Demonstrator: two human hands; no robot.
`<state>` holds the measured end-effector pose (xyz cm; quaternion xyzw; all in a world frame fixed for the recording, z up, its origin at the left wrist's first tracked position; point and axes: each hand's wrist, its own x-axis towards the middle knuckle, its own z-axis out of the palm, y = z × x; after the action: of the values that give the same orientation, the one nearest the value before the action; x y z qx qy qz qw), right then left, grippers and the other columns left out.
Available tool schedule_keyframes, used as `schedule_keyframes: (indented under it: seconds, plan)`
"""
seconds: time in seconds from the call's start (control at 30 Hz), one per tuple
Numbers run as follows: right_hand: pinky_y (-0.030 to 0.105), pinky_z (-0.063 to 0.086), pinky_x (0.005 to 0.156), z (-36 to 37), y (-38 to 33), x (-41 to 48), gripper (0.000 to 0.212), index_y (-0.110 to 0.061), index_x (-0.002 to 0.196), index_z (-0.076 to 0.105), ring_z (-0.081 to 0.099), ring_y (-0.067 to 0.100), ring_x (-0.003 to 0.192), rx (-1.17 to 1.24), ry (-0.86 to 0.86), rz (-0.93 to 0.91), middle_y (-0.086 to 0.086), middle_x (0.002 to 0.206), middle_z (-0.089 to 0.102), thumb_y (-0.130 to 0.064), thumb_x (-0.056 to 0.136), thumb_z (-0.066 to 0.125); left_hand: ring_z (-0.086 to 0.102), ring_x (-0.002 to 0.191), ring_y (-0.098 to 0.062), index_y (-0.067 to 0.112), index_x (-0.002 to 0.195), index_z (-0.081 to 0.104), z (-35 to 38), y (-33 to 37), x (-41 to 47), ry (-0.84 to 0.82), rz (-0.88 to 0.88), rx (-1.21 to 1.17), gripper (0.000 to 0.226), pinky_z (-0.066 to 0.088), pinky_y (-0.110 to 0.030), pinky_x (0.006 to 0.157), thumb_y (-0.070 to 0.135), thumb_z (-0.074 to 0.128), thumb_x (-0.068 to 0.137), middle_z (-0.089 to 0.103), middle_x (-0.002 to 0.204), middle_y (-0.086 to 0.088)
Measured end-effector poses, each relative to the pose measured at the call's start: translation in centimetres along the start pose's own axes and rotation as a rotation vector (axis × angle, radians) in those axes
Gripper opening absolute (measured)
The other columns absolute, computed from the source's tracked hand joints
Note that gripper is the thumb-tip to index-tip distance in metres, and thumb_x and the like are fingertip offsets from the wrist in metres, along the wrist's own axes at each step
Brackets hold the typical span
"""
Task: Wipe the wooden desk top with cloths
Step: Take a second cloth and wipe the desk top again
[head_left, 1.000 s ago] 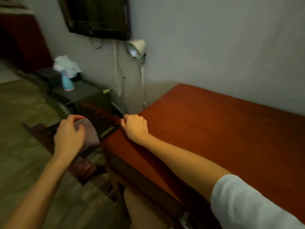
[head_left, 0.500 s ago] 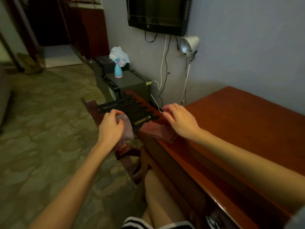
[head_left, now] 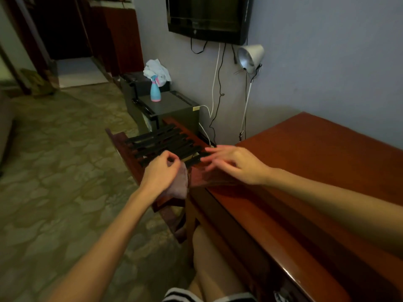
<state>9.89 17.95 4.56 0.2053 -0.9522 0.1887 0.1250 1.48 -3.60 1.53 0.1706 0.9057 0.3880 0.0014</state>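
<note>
Desk top against grey wall

One wide-angle camera worn on the person's head looks forward and down, close above the near edge of the wooden desk top. It faces the wall with its mounted television, and the patterned floor fills the left side.

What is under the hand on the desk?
A reddish cloth lies under the right hand at the corner of the desk. The hand covers part of it.
</note>
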Motion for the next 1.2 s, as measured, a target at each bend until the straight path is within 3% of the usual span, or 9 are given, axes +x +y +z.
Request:
schedule_keyframes:
  seconds: [0.1,0.2,0.33,0.57,0.7,0.8,0.9,1.03,1.2]
  plan:
    - [0.032,0.044,0.101,0.7,-3.2,0.3,0.034,-0.023,0.113,0.069,0.058,0.006,0.115,0.136,0.309,0.275,-0.006,0.119,0.067,-0.03,0.101,0.039,0.062,0.095,-0.02,0.028,0.092,0.065,0.9,0.3,-0.4,-0.151,-0.034,0.021,0.035,0.048,-0.033,0.082,0.06,0.057,0.081,0.068,0.097,0.0]
    - [0.027,0.012,0.116,3.4,-5.3,-1.4,0.05,-0.018,0.147,0.032,0.022,0.011,0.143,-0.007,-0.047,0.409,0.0,0.154,0.03,-0.039,0.102,0.031,0.061,0.093,-0.019,0.026,0.087,0.062,1.9,0.4,-0.4,-0.16,-0.014,0.025,0.028,0.048,-0.033,0.08,0.053,0.064,0.08,0.066,0.093,0.001]
    - [0.024,-0.012,0.115,4.7,-4.1,-2.6,0.072,-0.026,0.152,0.0,-0.015,0.006,0.144,-0.169,-0.255,0.259,-0.007,0.159,-0.009,-0.06,0.092,0.021,0.062,0.093,-0.02,0.028,0.08,0.061,1.9,0.4,0.4,-0.172,0.013,-0.007,0.01,0.045,-0.03,0.077,0.035,0.067,0.083,0.067,0.089,0.001]
    - [0.027,-0.007,0.118,1.2,2.0,-0.1,0.069,-0.028,0.152,0.002,-0.011,0.002,0.145,-0.238,-0.428,-0.039,-0.01,0.159,-0.003,-0.059,0.095,0.026,0.061,0.097,-0.026,0.03,0.076,0.056,2.3,1.2,1.0,-0.06,-0.034,0.024,0.014,0.045,-0.032,0.078,0.038,0.064,0.083,0.069,0.099,-0.005]
    - [0.028,-0.009,0.118,0.9,2.2,0.1,0.06,-0.031,0.152,0.005,-0.013,0.0,0.144,-0.163,-0.478,-0.018,-0.012,0.159,-0.004,-0.049,0.099,0.028,0.062,0.094,-0.025,0.03,0.073,0.054,1.6,0.1,0.6,-0.027,-0.055,0.0,0.016,0.043,-0.031,0.075,0.034,0.063,0.085,0.067,0.092,-0.002]
    - [0.031,-0.005,0.119,0.4,0.7,0.9,0.05,-0.028,0.15,0.022,-0.003,0.003,0.145,0.027,-0.419,0.138,-0.01,0.158,0.01,-0.043,0.102,0.022,0.061,0.094,-0.024,0.022,0.086,0.057,-0.3,0.3,0.7,0.067,-0.033,-0.116,0.009,0.043,-0.032,0.077,0.03,0.058,0.09,0.062,0.09,0.0]
    - [0.033,0.022,0.117,-0.5,-2.6,2.1,0.044,-0.02,0.139,0.046,0.033,0.01,0.138,0.449,0.023,0.4,-0.004,0.146,0.044,-0.038,0.103,0.029,0.06,0.097,-0.024,0.015,0.1,0.058,-1.9,2.5,0.9,0.177,-0.001,-0.315,0.015,0.045,-0.035,0.084,0.028,0.05,0.095,0.064,0.099,-0.005]
    - [0.03,0.051,0.084,-0.5,-6.2,2.7,0.055,-0.023,0.126,0.054,0.064,0.019,0.107,1.092,0.097,0.716,0.001,0.118,0.066,-0.061,0.087,0.048,0.055,0.104,-0.023,0.013,0.11,0.053,-1.4,6.7,0.0,0.26,0.069,-0.443,0.018,0.042,-0.034,0.092,0.021,0.043,0.098,0.057,0.116,-0.011]
    - [0.026,0.058,0.06,-0.8,-5.4,0.8,0.039,-0.006,0.126,0.051,0.071,0.014,0.074,1.463,0.294,0.785,0.004,0.093,0.072,-0.003,0.088,0.06,0.045,0.101,-0.012,0.013,0.125,0.046,-0.3,9.8,-2.0,0.103,0.089,-0.55,0.028,0.037,-0.019,0.089,0.016,0.045,0.098,0.039,0.129,-0.01]
